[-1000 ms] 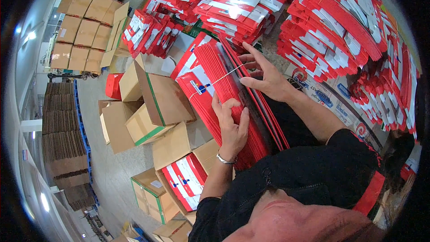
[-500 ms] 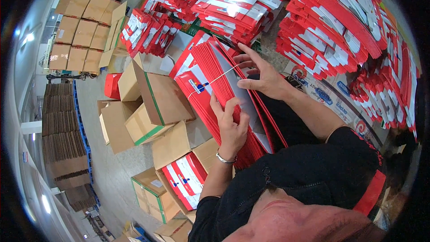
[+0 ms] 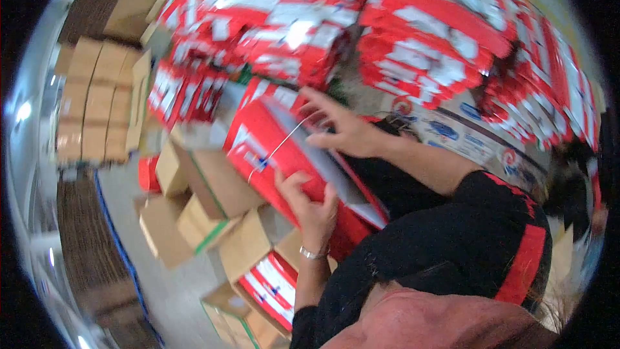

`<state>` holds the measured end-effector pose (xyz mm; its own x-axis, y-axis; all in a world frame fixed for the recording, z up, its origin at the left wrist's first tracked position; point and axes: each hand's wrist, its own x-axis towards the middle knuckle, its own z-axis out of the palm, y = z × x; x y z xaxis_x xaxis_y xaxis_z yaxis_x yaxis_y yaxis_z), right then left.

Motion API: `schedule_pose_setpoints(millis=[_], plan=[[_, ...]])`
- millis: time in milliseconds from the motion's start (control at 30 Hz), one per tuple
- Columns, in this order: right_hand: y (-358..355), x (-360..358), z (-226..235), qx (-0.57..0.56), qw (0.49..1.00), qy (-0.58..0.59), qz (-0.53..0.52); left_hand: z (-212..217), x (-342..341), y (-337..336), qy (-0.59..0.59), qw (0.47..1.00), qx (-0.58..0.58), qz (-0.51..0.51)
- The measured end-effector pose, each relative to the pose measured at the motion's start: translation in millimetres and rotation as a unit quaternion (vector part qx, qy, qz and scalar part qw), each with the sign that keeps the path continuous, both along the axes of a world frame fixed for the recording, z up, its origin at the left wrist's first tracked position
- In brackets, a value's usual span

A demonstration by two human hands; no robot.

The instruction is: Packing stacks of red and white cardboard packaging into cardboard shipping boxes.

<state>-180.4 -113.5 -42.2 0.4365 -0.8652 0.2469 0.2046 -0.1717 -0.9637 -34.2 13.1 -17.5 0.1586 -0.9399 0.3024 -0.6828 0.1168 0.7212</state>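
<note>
A thick bundle of flat red and white printed packaging [image 3: 257, 123] lies slantwise in front of my body. Around it runs a thin white band [image 3: 288, 142], stretched taut over the gap at its right side. My left hand [image 3: 311, 210], with a bracelet at the wrist, presses bent fingers against the bundle's left face, just below the band. On the opposite side, my right hand [image 3: 345, 130] has its fingers spread beside the band and the bundle's upper edge. Blur hides whether the right fingertips touch the band.
An open carton [image 3: 248, 245] holding red and white packs stands left of my left arm. Other open cartons [image 3: 223, 184] lie beyond it. Large red and white stacks [image 3: 426, 32] fill the far side. Closed cartons [image 3: 100, 103] and brown cardboard piles [image 3: 90, 239] line the left.
The whole view has shifted and blurred; the bundle and both hands now appear farther left and lower. Both hands keep nearly the same places on the bundle.
</note>
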Motion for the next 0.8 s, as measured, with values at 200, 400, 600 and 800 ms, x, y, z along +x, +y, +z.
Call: schedule_pose_setpoints(millis=[200, 400, 600, 800], plan=[[-4, -4, 42, -0.319, 0.939, 0.121, 0.039, 1, 1, 5, 0.105, 0.994, -0.002, -0.035], [9, -26, 44, -0.549, 0.777, 0.308, 0.026, 1, 32, 14, 0.06, 0.994, 0.027, -0.091], [6, 9, 59, -0.717, 0.599, 0.341, 0.098, -11, 46, 17, -0.245, 0.963, -0.094, 0.057], [9, 7, 85, -0.728, 0.573, 0.312, 0.21, -66, 115, 27, 0.286, 0.931, 0.131, 0.186]])
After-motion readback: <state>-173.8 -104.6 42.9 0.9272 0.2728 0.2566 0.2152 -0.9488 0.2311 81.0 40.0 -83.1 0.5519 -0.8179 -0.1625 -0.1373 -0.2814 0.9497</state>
